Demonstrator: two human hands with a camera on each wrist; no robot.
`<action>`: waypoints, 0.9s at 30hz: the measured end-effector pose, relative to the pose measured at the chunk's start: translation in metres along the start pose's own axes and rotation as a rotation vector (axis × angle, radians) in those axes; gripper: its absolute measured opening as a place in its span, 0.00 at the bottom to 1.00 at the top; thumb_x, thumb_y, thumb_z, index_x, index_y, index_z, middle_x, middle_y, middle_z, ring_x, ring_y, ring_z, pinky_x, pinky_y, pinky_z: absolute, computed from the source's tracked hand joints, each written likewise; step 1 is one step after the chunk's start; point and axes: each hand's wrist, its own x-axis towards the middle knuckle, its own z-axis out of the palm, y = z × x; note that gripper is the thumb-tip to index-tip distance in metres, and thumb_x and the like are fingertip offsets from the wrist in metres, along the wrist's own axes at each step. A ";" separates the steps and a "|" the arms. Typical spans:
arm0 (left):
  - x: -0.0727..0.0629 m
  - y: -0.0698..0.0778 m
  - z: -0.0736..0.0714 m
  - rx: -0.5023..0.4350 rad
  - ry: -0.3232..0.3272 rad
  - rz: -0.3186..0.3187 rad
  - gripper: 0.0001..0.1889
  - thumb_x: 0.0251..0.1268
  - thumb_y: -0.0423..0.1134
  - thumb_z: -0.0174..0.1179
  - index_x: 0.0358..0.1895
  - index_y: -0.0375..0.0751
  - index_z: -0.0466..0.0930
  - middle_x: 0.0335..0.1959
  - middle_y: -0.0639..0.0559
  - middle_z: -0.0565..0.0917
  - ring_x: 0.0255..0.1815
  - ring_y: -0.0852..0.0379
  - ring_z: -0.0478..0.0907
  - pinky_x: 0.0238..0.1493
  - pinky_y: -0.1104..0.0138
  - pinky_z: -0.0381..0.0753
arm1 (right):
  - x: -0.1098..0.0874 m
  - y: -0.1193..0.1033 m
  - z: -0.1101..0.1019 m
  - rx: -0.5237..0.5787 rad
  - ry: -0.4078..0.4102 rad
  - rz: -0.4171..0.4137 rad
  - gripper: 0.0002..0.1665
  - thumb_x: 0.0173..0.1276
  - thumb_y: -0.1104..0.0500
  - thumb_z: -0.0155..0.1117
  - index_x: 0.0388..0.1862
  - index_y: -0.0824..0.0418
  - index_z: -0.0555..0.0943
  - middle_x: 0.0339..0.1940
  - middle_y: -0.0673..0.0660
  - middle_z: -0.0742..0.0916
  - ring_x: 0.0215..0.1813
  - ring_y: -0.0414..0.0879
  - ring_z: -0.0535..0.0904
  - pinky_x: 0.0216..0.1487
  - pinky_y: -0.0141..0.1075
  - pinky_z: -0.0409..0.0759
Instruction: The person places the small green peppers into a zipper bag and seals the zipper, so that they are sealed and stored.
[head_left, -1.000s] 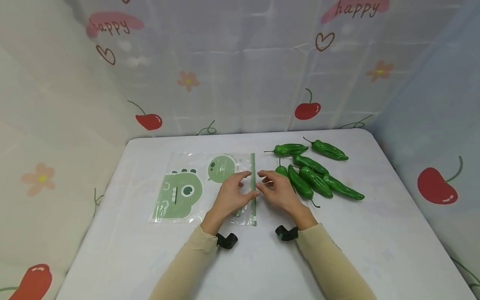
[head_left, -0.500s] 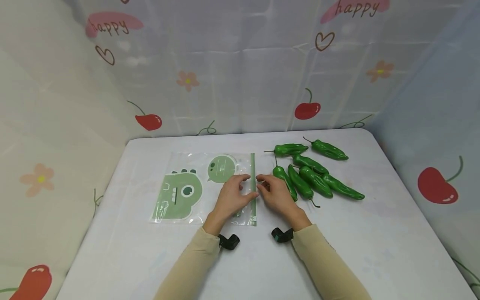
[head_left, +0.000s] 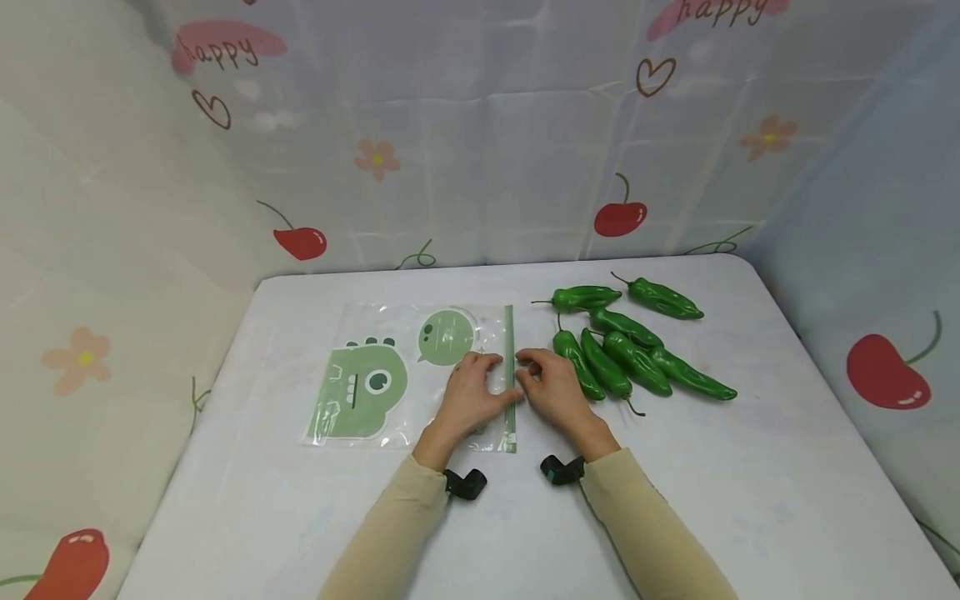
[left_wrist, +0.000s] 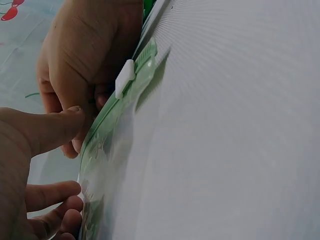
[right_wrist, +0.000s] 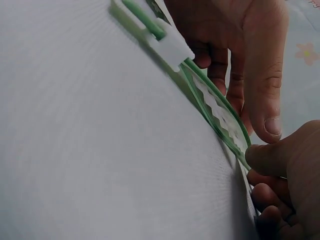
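Observation:
A clear slider zip bag [head_left: 487, 333] with a green dinosaur print lies flat on the white table, its green zip strip facing right. Near the white slider [right_wrist: 172, 45], the strip's two lips stand apart in the right wrist view. My left hand [head_left: 472, 396] is over the bag's right end, thumb and fingers spread apart, fingertips at the edge in the left wrist view. With thumb and forefinger my right hand [head_left: 555, 387] pinches the zip strip [right_wrist: 220, 107]. Just beyond that hand lie several long green peppers [head_left: 633, 362].
Two green peppers lie farther back, one a long pepper [head_left: 663, 298] at the table's far right. A printed curtain [head_left: 480, 167] closes off the back and sides of the white table [head_left: 285, 517]. Each wrist wears a small black camera [head_left: 467, 485].
My right hand has drawn slightly left and nearer to me, uncovering the leftmost pepper. My left hand has shifted slightly right and toward me. The bag stays in place.

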 end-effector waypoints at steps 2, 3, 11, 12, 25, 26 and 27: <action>0.000 0.001 0.001 0.004 -0.004 -0.007 0.37 0.57 0.57 0.72 0.66 0.39 0.77 0.58 0.40 0.76 0.58 0.40 0.75 0.61 0.50 0.75 | 0.001 0.001 0.000 0.007 -0.003 0.015 0.17 0.69 0.62 0.70 0.56 0.62 0.86 0.48 0.59 0.89 0.44 0.50 0.84 0.45 0.45 0.81; 0.000 0.001 0.001 0.005 -0.005 -0.009 0.37 0.57 0.57 0.72 0.66 0.40 0.77 0.58 0.41 0.76 0.58 0.40 0.74 0.62 0.50 0.74 | 0.002 0.001 0.001 0.008 -0.004 0.023 0.17 0.69 0.62 0.71 0.56 0.61 0.86 0.48 0.58 0.89 0.44 0.50 0.83 0.45 0.45 0.80; 0.000 0.000 0.001 0.003 -0.006 -0.002 0.35 0.57 0.56 0.71 0.65 0.42 0.78 0.59 0.42 0.76 0.61 0.40 0.73 0.64 0.49 0.72 | 0.005 0.005 0.005 0.000 -0.001 0.040 0.19 0.65 0.58 0.76 0.54 0.60 0.87 0.44 0.56 0.88 0.39 0.47 0.78 0.40 0.40 0.75; 0.001 0.000 0.001 -0.002 -0.003 0.003 0.34 0.57 0.56 0.71 0.65 0.42 0.78 0.59 0.42 0.76 0.62 0.40 0.73 0.65 0.49 0.72 | 0.006 0.005 0.005 0.000 0.003 0.037 0.19 0.65 0.58 0.76 0.54 0.60 0.86 0.44 0.56 0.88 0.39 0.47 0.78 0.40 0.39 0.74; -0.001 -0.004 -0.003 -0.012 -0.009 0.041 0.30 0.62 0.50 0.67 0.66 0.42 0.78 0.57 0.44 0.79 0.53 0.46 0.76 0.60 0.52 0.73 | 0.005 0.007 0.006 0.005 0.017 0.013 0.20 0.64 0.57 0.77 0.54 0.59 0.86 0.47 0.56 0.89 0.41 0.48 0.80 0.42 0.41 0.76; -0.001 -0.005 -0.003 -0.006 -0.011 0.042 0.29 0.62 0.49 0.67 0.66 0.42 0.78 0.57 0.44 0.79 0.52 0.47 0.76 0.59 0.52 0.73 | 0.005 0.007 0.006 0.004 0.014 0.012 0.20 0.64 0.57 0.77 0.54 0.59 0.86 0.47 0.56 0.89 0.41 0.48 0.80 0.42 0.41 0.76; -0.002 -0.006 -0.003 -0.002 -0.011 0.041 0.29 0.62 0.48 0.66 0.66 0.42 0.78 0.57 0.45 0.79 0.51 0.48 0.76 0.59 0.53 0.74 | 0.004 0.006 0.007 0.002 0.009 0.011 0.20 0.64 0.57 0.77 0.54 0.59 0.86 0.48 0.56 0.89 0.41 0.48 0.80 0.42 0.41 0.76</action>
